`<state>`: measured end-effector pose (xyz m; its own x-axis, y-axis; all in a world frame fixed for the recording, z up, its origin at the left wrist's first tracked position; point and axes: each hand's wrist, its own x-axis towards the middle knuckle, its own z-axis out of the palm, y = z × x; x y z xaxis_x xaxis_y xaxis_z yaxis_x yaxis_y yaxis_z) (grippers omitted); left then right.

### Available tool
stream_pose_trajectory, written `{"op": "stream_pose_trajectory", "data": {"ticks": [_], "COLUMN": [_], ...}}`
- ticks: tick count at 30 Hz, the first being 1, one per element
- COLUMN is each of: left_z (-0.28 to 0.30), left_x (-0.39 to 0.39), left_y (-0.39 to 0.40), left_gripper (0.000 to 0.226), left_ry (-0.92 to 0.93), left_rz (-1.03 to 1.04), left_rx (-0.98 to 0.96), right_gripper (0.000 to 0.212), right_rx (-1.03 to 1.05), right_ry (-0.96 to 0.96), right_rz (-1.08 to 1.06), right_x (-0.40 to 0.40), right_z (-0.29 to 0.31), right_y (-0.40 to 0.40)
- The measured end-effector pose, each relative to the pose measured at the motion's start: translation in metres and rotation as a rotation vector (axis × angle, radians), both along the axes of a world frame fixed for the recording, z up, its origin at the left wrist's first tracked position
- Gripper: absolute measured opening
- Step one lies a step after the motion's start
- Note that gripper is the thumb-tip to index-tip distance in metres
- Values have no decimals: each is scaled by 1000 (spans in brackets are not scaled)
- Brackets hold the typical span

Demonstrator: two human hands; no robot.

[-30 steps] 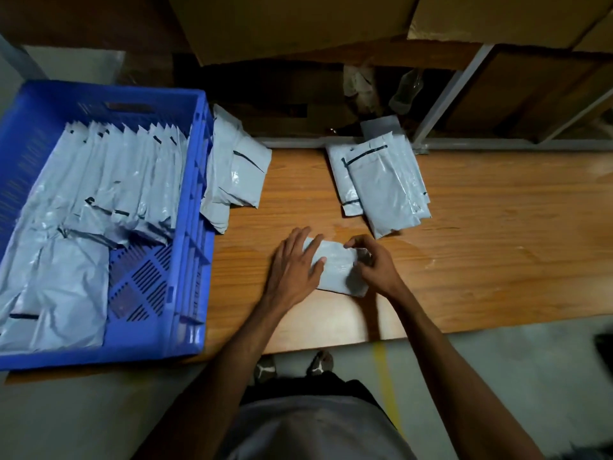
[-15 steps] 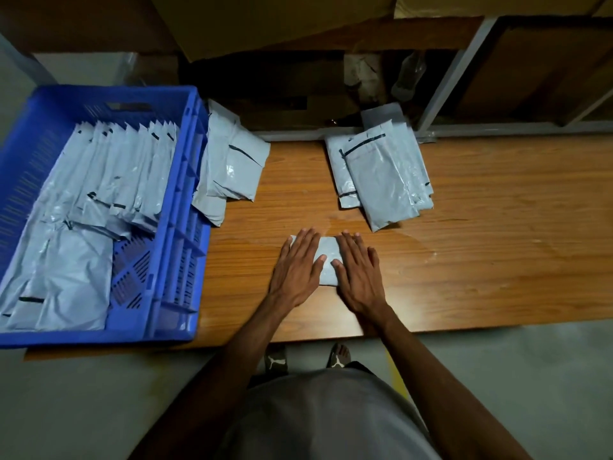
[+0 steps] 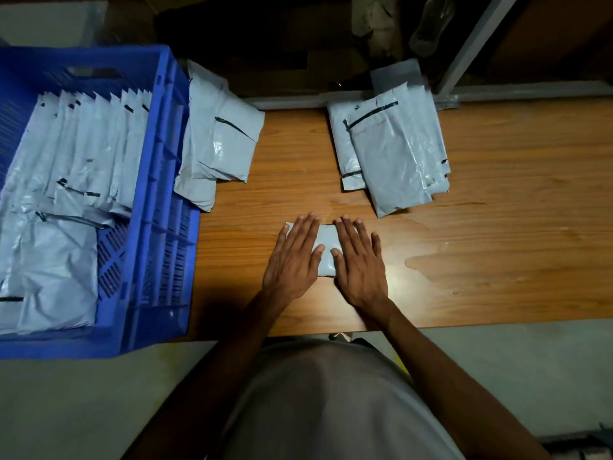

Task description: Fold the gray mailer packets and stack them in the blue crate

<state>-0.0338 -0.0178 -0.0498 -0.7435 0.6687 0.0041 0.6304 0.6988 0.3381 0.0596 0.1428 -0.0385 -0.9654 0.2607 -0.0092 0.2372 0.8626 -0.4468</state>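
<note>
The left hand and the right hand lie side by side, palms down, fingers straight and slightly spread, pressing flat on a small folded gray plastic mailer packet; neither hand curls round it. The packet rests on the brown wood-grain tabletop near its front edge, and only a narrow strip shows between the two hands, with a corner protruding beyond the left fingertips. Farther back and to the right, apart from the hands, a pile of unfolded gray mailer packets lies overlapping, with dark seal strips visible along some ends. To the left, a second heap of gray mailer packets leans against the outer wall of a blue perforated plastic crate, which stands at the left end of the table. Inside the crate, a row of gray packets stands on edge, packed closely toward the far side, while larger flat gray packets lie on its floor nearer the front. A metal frame rail runs along the table's rear edge. The person's light shirt fills the lower centre.
</note>
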Motion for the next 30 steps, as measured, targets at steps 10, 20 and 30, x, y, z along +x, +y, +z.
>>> {"op": "stream_pose_trajectory", "data": {"ticks": [10, 20, 30], "left_z": [4, 7, 19], "left_x": [-1, -2, -10], "left_y": [5, 5, -3], "left_gripper": [61, 62, 61], "left_ry": [-21, -43, -256], "left_rz": [16, 8, -46], "left_rx": [-60, -90, -54], "right_gripper": [60, 60, 58], "right_rx": [57, 52, -315], "right_ry": [-62, -66, 48], "right_rz": [8, 8, -92], "right_x": [-6, -6, -2], "right_z": [1, 2, 8], "right_y": [2, 0, 13]}}
